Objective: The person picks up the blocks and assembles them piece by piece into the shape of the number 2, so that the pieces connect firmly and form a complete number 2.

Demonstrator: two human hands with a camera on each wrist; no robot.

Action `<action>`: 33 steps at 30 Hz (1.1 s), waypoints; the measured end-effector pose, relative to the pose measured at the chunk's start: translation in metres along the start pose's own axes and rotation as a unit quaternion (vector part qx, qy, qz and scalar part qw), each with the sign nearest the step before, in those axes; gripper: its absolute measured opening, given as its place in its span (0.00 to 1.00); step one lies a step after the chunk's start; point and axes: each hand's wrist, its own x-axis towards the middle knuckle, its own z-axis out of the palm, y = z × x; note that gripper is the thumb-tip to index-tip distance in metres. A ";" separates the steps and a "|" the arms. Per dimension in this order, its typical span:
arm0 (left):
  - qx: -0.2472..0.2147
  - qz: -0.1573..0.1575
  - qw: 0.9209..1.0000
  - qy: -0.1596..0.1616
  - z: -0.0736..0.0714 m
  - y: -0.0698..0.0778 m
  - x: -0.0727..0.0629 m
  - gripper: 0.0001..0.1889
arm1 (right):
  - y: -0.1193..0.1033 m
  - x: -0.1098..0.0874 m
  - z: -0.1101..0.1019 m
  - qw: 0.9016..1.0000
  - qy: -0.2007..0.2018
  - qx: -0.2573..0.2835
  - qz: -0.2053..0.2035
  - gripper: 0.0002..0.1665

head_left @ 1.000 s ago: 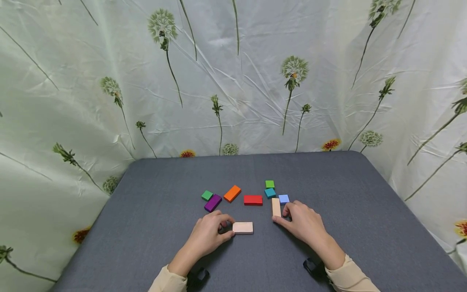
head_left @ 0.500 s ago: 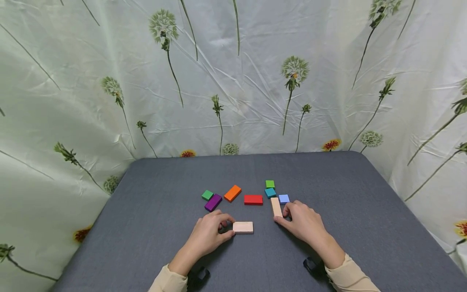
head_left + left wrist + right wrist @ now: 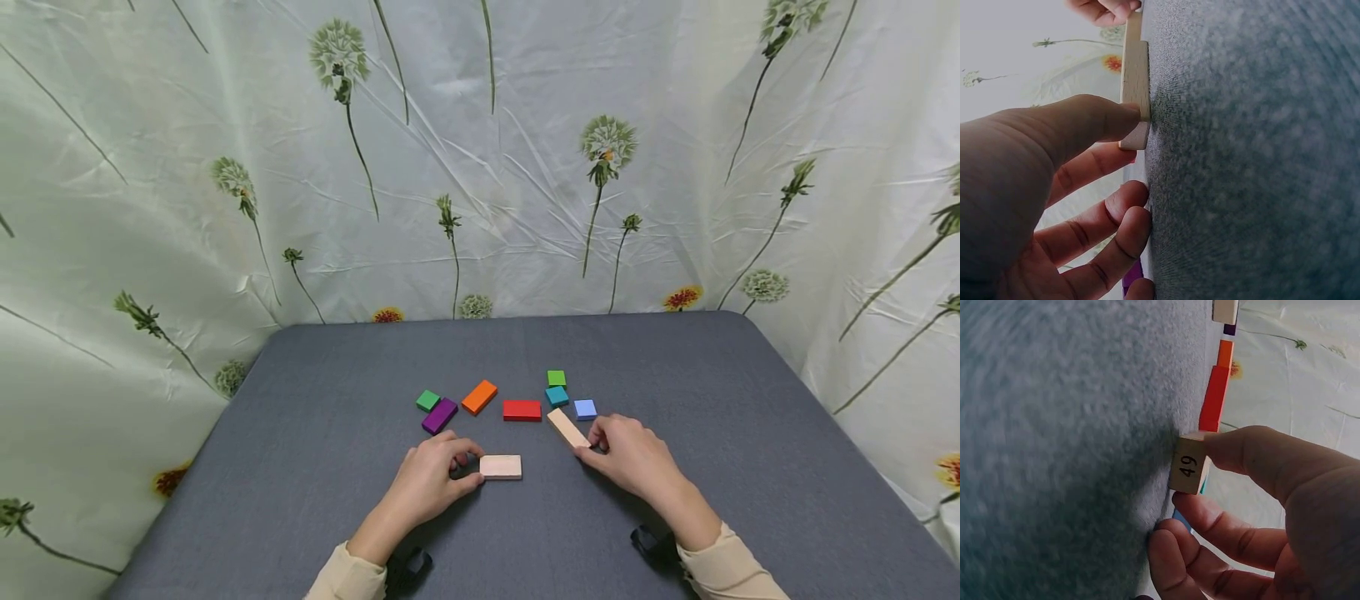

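My left hand (image 3: 431, 472) pinches the left end of a pale wooden block (image 3: 501, 467) lying flat on the grey table, long side running left to right. In the left wrist view the thumb presses the block's side with the index finger opposite. Between thumb and index finger, my right hand (image 3: 628, 452) pinches the near end of a second pale wooden block (image 3: 567, 428), which lies slanted, far end to the left. Its end face (image 3: 1187, 465) carries the printed number 49 in the right wrist view. A red block (image 3: 522, 410) lies just beyond the two pale blocks.
Beyond the hands lie an orange block (image 3: 479, 397), a purple block (image 3: 439, 416) and a green block (image 3: 428, 401) to the left. A teal block (image 3: 557, 396), a light green block (image 3: 556, 379) and a light blue block (image 3: 585, 409) lie to the right. A flowered curtain (image 3: 517, 167) hangs behind the table (image 3: 337, 375).
My right hand has turned its pale block from nearly straight ahead to a slant, the near end swinging right and the far end left. The left hand and its block stay put.
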 end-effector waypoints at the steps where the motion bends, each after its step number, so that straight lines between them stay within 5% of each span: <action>1: -0.001 0.000 1.000 0.000 0.000 0.000 0.000 0.12 | 0.001 0.000 -0.001 1.000 -0.002 0.002 -0.002 0.15; 33: 0.005 0.001 1.000 0.003 0.001 0.002 0.000 0.12 | 0.005 -0.011 -0.008 0.995 -0.038 0.026 -0.090 0.07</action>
